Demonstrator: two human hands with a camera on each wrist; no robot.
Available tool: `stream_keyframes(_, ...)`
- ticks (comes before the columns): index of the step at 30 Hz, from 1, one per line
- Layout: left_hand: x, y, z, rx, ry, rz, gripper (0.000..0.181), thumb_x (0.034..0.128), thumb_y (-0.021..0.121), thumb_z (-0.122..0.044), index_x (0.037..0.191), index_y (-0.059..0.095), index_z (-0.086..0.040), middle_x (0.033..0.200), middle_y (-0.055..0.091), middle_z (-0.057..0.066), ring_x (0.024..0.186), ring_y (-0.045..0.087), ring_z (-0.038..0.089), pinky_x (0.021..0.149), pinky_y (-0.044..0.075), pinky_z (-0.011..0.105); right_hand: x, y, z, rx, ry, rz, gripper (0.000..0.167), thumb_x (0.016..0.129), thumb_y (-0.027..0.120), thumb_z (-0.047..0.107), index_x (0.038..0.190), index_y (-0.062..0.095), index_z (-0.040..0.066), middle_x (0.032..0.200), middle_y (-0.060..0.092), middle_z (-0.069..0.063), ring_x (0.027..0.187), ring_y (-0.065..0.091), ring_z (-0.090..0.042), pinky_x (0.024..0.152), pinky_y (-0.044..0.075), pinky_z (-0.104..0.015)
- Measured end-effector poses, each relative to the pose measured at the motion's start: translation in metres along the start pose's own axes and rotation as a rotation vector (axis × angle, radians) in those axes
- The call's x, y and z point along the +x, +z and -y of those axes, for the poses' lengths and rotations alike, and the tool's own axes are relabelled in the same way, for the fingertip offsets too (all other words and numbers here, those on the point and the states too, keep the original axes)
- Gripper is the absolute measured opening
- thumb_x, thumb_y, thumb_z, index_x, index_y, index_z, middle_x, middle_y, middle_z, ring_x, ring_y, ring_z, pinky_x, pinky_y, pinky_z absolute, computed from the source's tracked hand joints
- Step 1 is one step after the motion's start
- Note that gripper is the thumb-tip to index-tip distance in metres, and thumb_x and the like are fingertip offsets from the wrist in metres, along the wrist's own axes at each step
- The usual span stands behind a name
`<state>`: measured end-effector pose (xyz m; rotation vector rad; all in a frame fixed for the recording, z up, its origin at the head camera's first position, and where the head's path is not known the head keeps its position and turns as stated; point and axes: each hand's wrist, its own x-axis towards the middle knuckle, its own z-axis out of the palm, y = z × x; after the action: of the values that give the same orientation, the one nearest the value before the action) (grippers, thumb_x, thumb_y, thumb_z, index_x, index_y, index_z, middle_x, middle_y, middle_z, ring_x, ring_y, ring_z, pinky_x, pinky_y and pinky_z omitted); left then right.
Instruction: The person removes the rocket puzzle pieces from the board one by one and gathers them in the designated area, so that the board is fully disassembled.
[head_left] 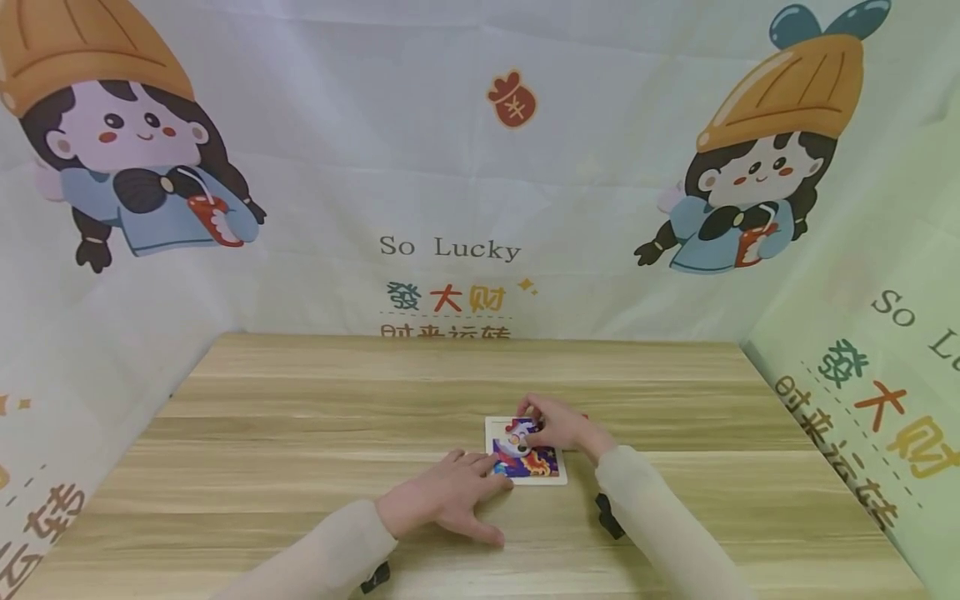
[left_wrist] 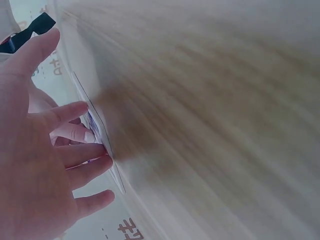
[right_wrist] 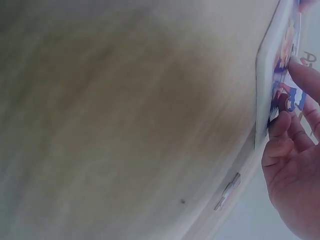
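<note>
Nearest, pale sleeves [head_left: 667, 517] reached over the wood-grained table [head_left: 300, 417], a black device [head_left: 609, 517] by each wrist. The left hand [head_left: 450, 496], fingers spread, touched the near-left part of a picture board [head_left: 553, 470] lying flat around mid-table. The right hand [head_left: 558, 423] pinched a tilted printed piece [right_wrist: 297, 99] at the board, covering some artwork. Near that wrist lay a small flat thing [right_wrist: 228, 191], mostly hidden in the head view. Past the table's far edge hung creased pale cloth [head_left: 360, 100] with cartoon figures [head_left: 168, 204] and lettering [head_left: 450, 247].
</note>
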<state>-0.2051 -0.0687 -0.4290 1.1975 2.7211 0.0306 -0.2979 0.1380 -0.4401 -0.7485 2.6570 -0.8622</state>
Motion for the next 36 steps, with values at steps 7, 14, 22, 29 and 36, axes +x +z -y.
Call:
stream_keyframes(7,0.004,-0.001,-0.002,0.077,-0.010,-0.041,0.078,0.0725,0.047,-0.069,0.132,0.042,-0.019,0.132,0.039,0.012,0.119,0.036,0.027,0.097,0.026,0.046,-0.002,0.001,-0.001,-0.024,-0.028,-0.007,0.030,0.077,0.067,0.013,0.103,0.051,0.014,0.087,0.051,-0.001,0.077,0.050,-0.015,0.067,0.043,-0.032)
stream_keyframes(14,0.009,0.000,-0.002,0.148,0.009,-0.084,0.075,0.0725,0.045,-0.070,0.126,0.050,-0.018,0.122,0.047,0.009,0.112,0.042,0.024,0.093,0.031,0.042,-0.005,-0.001,0.001,0.010,-0.079,-0.024,0.019,0.081,0.061,0.007,0.100,0.054,0.008,0.084,0.054,-0.001,0.075,0.051,-0.015,0.066,0.044,-0.030)
stream_keyframes(22,0.011,-0.002,-0.002,0.134,0.004,-0.065,0.075,0.0728,0.046,-0.070,0.127,0.049,-0.018,0.124,0.046,0.010,0.112,0.043,0.025,0.093,0.032,0.042,-0.005,-0.003,-0.002,0.035,-0.092,-0.060,0.012,0.083,0.056,0.002,0.094,0.056,0.006,0.082,0.054,-0.001,0.075,0.051,-0.015,0.066,0.044,-0.030)
stream_keyframes(29,0.011,-0.001,-0.002,0.115,-0.014,-0.059,0.078,0.0725,0.045,-0.070,0.131,0.045,-0.018,0.128,0.043,0.010,0.115,0.040,0.025,0.095,0.029,0.044,-0.005,-0.003,-0.002,0.043,-0.091,-0.064,0.012,0.082,0.057,0.003,0.093,0.056,0.006,0.082,0.055,-0.001,0.075,0.052,-0.014,0.066,0.045,-0.029)
stream_keyframes(36,0.011,0.000,-0.002,0.121,-0.024,-0.055,0.078,0.0723,0.045,-0.071,0.130,0.045,-0.019,0.128,0.043,0.010,0.116,0.040,0.025,0.095,0.028,0.043,-0.008,-0.009,-0.005,0.091,-0.107,-0.086,0.013,0.082,0.057,0.002,0.095,0.057,0.004,0.079,0.055,-0.002,0.072,0.052,-0.015,0.063,0.045,-0.028)
